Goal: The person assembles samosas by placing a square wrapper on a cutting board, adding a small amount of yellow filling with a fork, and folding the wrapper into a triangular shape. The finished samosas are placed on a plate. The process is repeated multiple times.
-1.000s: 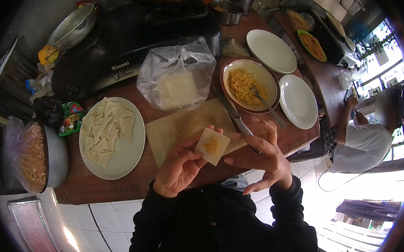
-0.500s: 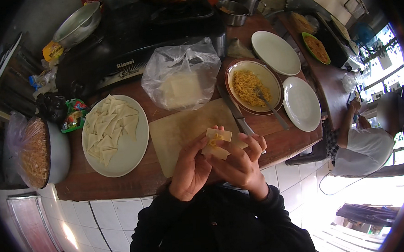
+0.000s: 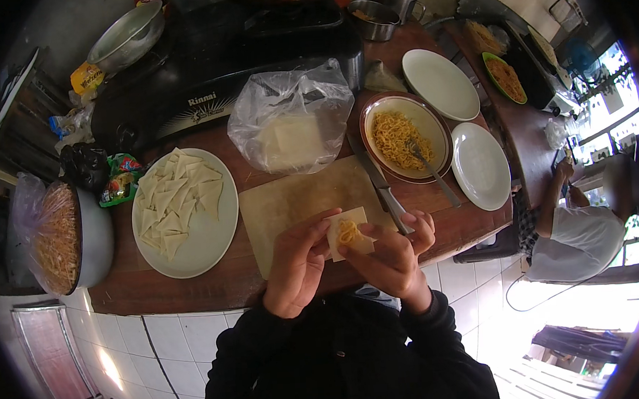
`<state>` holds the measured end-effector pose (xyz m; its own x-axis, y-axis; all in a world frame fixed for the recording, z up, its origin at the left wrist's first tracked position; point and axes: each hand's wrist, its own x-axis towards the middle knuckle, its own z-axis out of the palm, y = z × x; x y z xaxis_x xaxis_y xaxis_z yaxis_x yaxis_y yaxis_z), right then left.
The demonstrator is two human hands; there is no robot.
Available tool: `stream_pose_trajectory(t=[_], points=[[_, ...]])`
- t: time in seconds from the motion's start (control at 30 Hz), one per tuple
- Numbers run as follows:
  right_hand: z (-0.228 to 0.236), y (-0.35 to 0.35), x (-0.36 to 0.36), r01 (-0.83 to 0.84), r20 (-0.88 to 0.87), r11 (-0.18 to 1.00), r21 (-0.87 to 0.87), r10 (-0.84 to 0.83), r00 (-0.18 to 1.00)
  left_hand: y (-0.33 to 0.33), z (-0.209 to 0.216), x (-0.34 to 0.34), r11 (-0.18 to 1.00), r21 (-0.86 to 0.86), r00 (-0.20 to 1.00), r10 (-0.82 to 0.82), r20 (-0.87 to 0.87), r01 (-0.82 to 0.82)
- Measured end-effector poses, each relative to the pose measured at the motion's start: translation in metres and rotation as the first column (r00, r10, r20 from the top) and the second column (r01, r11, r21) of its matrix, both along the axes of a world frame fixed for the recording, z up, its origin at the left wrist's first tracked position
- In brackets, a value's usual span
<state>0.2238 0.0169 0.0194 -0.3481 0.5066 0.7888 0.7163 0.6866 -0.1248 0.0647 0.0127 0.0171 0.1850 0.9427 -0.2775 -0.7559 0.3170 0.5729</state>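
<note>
Pale lettering marks the black stove, dark print a yellow packet.

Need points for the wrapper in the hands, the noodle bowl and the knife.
Wrapper (image 3: 354,215): head view, bare sheet above the filling.
Noodle bowl (image 3: 438,125): head view, bare inner wall, right side.
Knife (image 3: 386,197): head view, handle, near the blade.

Head camera, left unit of side-by-side fisheye pair, faced down over worktop from wearer's head. Range was close: left hand and right hand lay just below centre, sleeves at 7 and 5 o'clock. Field reached stove at 11, floor at 8 o'clock.
</note>
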Motion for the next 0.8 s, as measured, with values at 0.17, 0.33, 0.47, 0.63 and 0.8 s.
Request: stream_pose_trajectory(t=[0.17, 0.33, 0.47, 0.63, 0.8], points=[[-0.005, -0.007, -0.006, 0.000, -0.084, 1.000, 0.023, 0.002, 0.996, -0.006, 0.005, 0.005, 0.997, 0.015, 0.995, 0.080, -0.052, -0.079], [-0.003, -0.013, -0.007, -0.083, -0.349, 0.986, -0.144, 0.028, 0.937, -0.013, 0.006, 0.010, 0.980, 0.119, 0.986, 0.163, -0.038, -0.158], [-0.001, -0.014, -0.006, -0.174, -0.503, 0.944, -0.280, 0.010, 0.864, -0.017, 0.005, 0.016, 0.956, 0.200, 0.972, 0.229, -0.059, -0.213], [0.000, -0.011, -0.013, -0.215, -0.675, 0.927, -0.307, -0.053, 0.736, -0.020, 0.006, 0.018, 0.941, 0.247, 0.969, 0.246, -0.032, -0.230], [0.005, -0.004, -0.020, -0.260, -0.741, 0.902, -0.345, -0.092, 0.665, -0.021, 0.009, 0.021, 0.931, 0.257, 0.966, 0.257, 0.035, -0.258]])
